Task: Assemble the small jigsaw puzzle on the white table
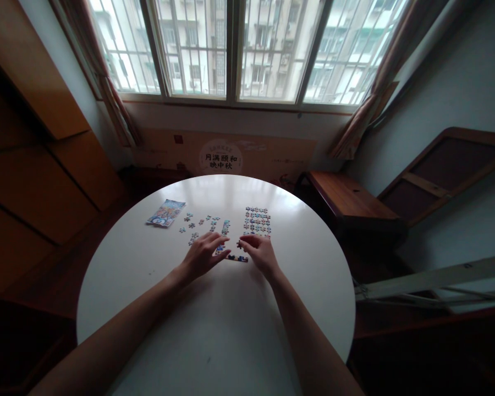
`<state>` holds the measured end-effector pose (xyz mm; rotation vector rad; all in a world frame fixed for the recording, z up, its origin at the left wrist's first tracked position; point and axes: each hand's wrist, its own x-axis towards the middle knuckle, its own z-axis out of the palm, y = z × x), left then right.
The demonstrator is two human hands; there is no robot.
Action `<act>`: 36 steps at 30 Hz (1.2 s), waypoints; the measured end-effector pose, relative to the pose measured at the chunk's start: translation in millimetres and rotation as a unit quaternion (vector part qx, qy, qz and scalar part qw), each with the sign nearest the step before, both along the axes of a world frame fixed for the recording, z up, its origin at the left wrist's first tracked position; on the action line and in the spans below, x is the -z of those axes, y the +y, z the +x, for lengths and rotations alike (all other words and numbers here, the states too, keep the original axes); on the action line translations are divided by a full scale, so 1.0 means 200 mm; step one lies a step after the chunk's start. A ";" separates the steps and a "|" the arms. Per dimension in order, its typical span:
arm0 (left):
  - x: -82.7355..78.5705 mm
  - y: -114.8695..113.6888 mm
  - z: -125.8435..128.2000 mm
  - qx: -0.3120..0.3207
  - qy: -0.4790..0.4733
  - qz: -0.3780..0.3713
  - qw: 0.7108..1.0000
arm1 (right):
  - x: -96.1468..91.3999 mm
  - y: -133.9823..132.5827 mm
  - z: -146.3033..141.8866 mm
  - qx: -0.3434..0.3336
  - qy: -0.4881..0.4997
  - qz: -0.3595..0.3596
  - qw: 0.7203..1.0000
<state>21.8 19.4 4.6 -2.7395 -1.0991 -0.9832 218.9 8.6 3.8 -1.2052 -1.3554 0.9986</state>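
My right hand (260,252) pinches a small dark puzzle piece (240,244) between thumb and fingertips, just above a joined strip of puzzle (238,258). My left hand (206,252) hovers over the left side of that strip, thumb and fingers apart, with nothing seen between them. Part of the joined puzzle lies hidden under the left fingers, and a joined column (226,226) runs up beyond them. Loose puzzle pieces (192,225) are scattered left of the left hand. Beyond the right hand, several more puzzle pieces (257,220) lie in neat rows.
Everything rests on a round white table (157,324). A picture sheet (167,213) lies at its far left. A wooden bench (350,195) stands beyond the table on the right, and a barred window (268,49) is ahead. Cabinets (37,143) line the left wall.
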 end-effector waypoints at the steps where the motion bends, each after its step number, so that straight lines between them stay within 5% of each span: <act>1: 0.01 0.00 0.00 -0.009 0.004 -0.010 1.000 | 0.00 0.00 0.01 0.015 -0.011 0.001 1.000; 15: 0.03 0.00 0.01 -0.029 0.063 -0.108 0.992 | 0.07 0.04 0.06 0.068 -0.106 -0.051 0.991; 24: 0.01 0.00 0.00 -0.021 0.072 -0.114 0.991 | 0.01 0.00 0.07 0.045 -0.224 -0.034 0.973; 36: -0.03 -0.01 -0.01 0.004 0.086 -0.083 0.993 | 0.02 0.00 0.06 0.036 -0.225 -0.032 0.973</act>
